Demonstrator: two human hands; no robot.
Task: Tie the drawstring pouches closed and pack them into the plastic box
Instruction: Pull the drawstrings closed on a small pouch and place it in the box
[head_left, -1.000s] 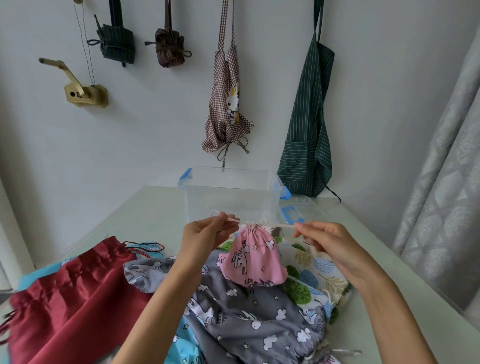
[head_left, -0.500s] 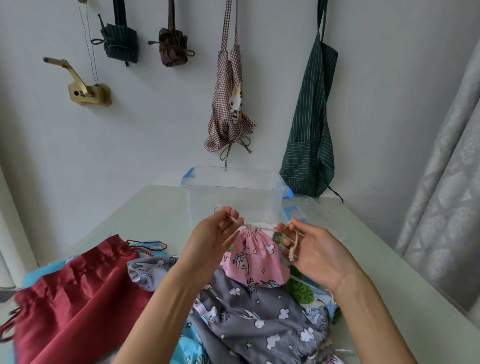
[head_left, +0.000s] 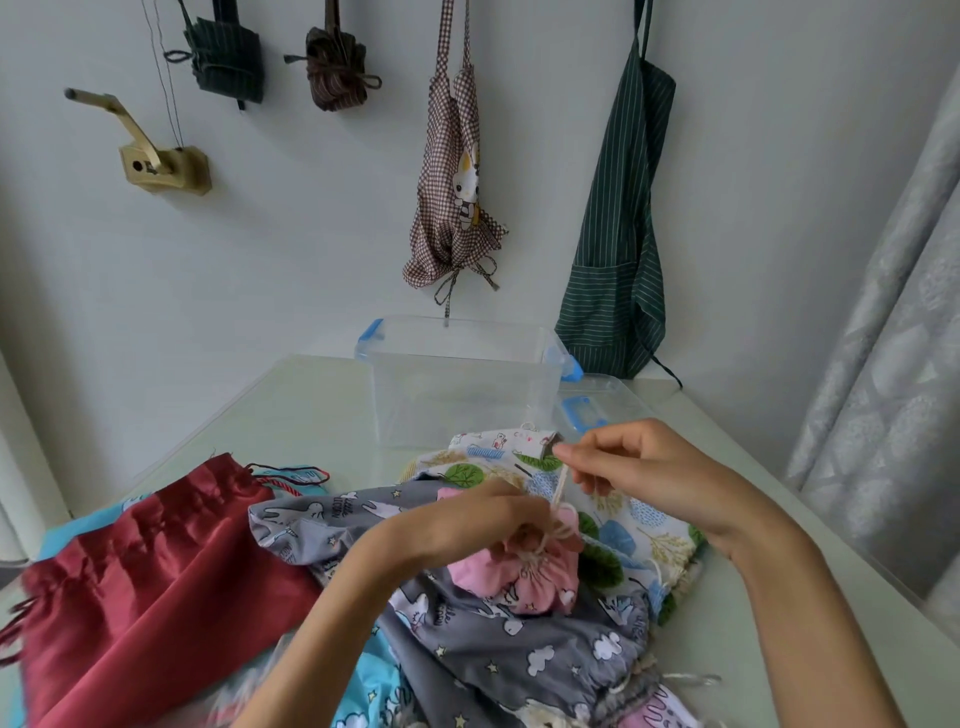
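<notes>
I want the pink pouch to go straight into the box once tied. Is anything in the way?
Nothing visible blocks it. The pink pouch lies on other pouches; the box stands open behind them, its lid off beside it.
</notes>
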